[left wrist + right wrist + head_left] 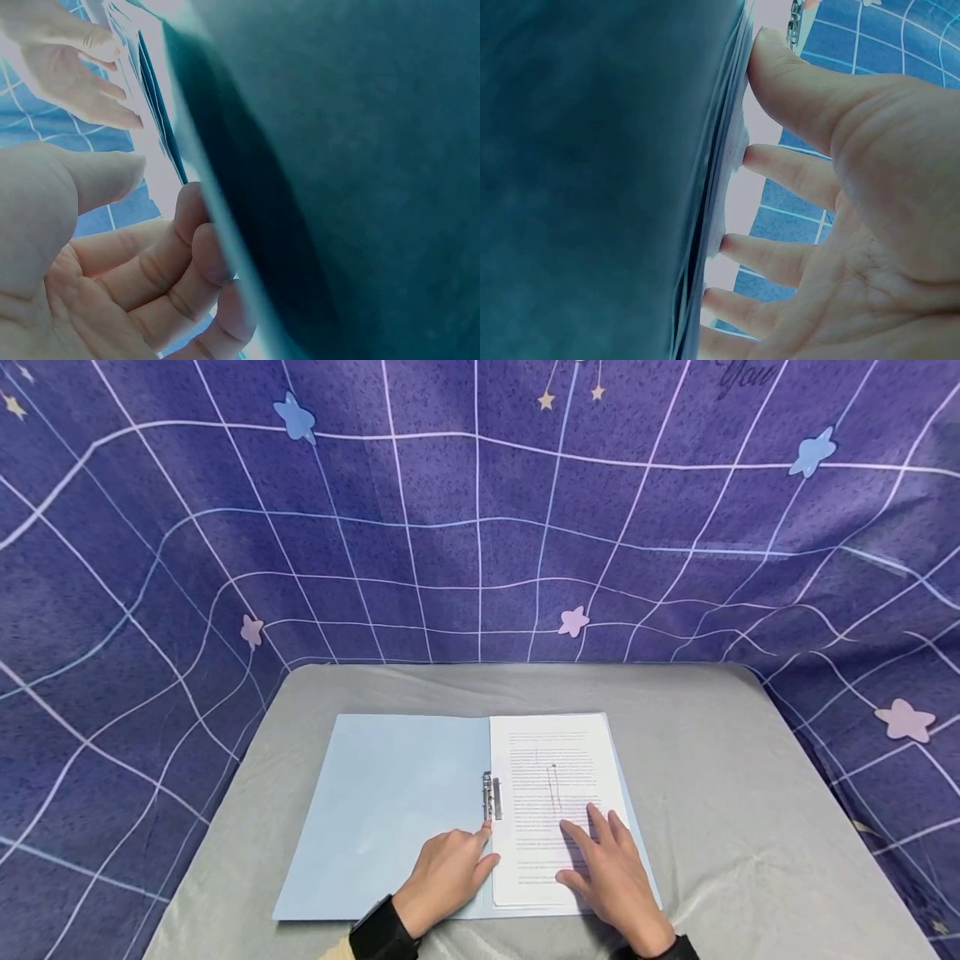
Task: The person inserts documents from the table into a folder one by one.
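A light blue folder [390,802] lies spread flat, with a stack of printed white sheets [536,852] on its right side. Along the fold sits a metal clip [487,793]. My left hand [447,870] rests by the fold, its index finger reaching to the lower end of the clip and its thumb lying near the sheets' left edge. In the left wrist view, the fingertips [210,251] of this hand meet the folder. My right hand [611,872] rests on the lower right of the sheets with its fingers spread; the right wrist view shows its fingertips [731,244] on the paper.
A grey cloth covers the table [750,827] under the folder. A purple curtain [480,543] with grid lines and stars hangs behind the table and along both sides. A black band [384,931] is around the left wrist.
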{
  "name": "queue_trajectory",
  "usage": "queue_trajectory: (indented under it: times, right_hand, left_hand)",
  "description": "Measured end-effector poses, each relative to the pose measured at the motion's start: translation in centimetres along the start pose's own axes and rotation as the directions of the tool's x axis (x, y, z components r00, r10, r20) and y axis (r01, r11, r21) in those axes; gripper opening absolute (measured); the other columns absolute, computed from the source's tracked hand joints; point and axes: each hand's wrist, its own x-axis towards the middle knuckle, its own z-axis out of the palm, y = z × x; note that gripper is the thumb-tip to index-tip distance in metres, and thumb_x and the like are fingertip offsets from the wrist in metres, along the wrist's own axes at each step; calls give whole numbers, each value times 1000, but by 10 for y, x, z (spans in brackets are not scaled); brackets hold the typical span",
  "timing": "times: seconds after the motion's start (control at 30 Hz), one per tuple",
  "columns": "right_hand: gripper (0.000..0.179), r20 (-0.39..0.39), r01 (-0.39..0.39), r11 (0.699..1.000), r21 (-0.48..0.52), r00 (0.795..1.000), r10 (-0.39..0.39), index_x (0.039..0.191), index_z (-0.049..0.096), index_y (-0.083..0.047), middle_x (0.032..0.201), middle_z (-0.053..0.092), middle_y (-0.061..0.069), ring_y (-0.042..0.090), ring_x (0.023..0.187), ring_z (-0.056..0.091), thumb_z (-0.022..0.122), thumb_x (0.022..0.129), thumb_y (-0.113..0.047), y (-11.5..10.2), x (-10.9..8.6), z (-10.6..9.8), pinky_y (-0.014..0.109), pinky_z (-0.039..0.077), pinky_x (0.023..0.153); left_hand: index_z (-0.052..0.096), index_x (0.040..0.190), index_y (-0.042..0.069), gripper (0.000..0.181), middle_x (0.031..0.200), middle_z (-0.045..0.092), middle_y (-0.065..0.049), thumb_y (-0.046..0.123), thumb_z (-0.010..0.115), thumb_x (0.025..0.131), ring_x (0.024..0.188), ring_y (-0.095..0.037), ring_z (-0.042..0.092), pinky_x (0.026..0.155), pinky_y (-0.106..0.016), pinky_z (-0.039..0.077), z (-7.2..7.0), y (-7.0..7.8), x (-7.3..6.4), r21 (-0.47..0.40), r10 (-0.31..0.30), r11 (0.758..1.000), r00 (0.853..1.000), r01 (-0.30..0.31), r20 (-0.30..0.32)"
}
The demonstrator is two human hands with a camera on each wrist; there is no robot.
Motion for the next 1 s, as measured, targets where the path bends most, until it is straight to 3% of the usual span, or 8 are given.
queue_trajectory:
  times: [0.27, 0.4, 0.47, 0.6, 0.73, 0.87, 1.0]
  right_hand:
    - [66, 3, 0, 1000, 4, 1000, 0, 124, 67, -12, 138, 46, 33, 60, 126, 39, 88, 67, -38, -1, 2, -2, 64, 32, 102]
    - [67, 17, -5, 1000, -1, 1000, 5, 124, 67, -11, 138, 46, 33, 60, 125, 39, 87, 67, -40, -2, 1, -1, 65, 32, 102]
    - [67, 21, -7, 1000, -6, 1000, 8, 124, 66, -11, 138, 46, 33, 60, 125, 39, 87, 68, -40, -2, 1, -1, 65, 31, 102]
    - [67, 19, -14, 1000, -10, 1000, 14, 124, 67, -11, 138, 46, 32, 60, 126, 39, 87, 68, -41, -1, 1, 1, 65, 32, 102]
    - [66, 16, -13, 1000, -9, 1000, 14, 124, 67, -11, 138, 47, 32, 59, 126, 39, 86, 68, -41, -1, 0, 2, 65, 31, 102]
    - [67, 16, -11, 1000, -9, 1000, 11, 124, 67, -12, 138, 47, 32, 59, 126, 39, 87, 68, -41, 0, 0, 2, 64, 31, 103]
    - [67, 18, -15, 1000, -18, 1000, 15, 125, 66, -12, 139, 47, 31, 59, 126, 39, 86, 68, -42, 0, 1, 2, 64, 31, 103]
  left_hand:
    - [68, 122, 3, 39, 90, 73, -8, 29, 68, 92, 76, -15, 67, 53, -27, 47, -2, -2, -1, -60, -39, 998, 998, 36, -52]
    - [72, 115, 6, 33, 92, 72, -5, 26, 72, 89, 78, -14, 67, 60, -27, 53, -15, -10, -2, -106, -72, 993, 985, 56, -158]
    - [72, 113, 6, 32, 93, 72, -6, 24, 75, 87, 77, -15, 66, 62, -28, 54, -28, -20, -2, -103, -93, 992, 967, 70, -239]
    - [71, 114, 4, 36, 102, 69, -13, 21, 78, 84, 85, -26, 67, 69, -39, 57, -62, -48, -4, -69, -154, 988, 910, 138, -385]
    - [69, 117, 1, 38, 110, 65, -21, 18, 78, 84, 92, -38, 65, 71, -51, 55, -90, -83, -15, -43, -218, 974, 854, 224, -472]
    - [67, 118, -4, 38, 112, 63, -26, 16, 75, 86, 94, -45, 63, 72, -56, 51, -104, -113, -30, -55, -309, 945, 825, 322, -474]
    - [64, 122, -6, 40, 115, 61, -29, 17, 71, 89, 100, -49, 60, 77, -59, 48, -107, -134, -43, -68, -441, 891, 816, 449, -373]
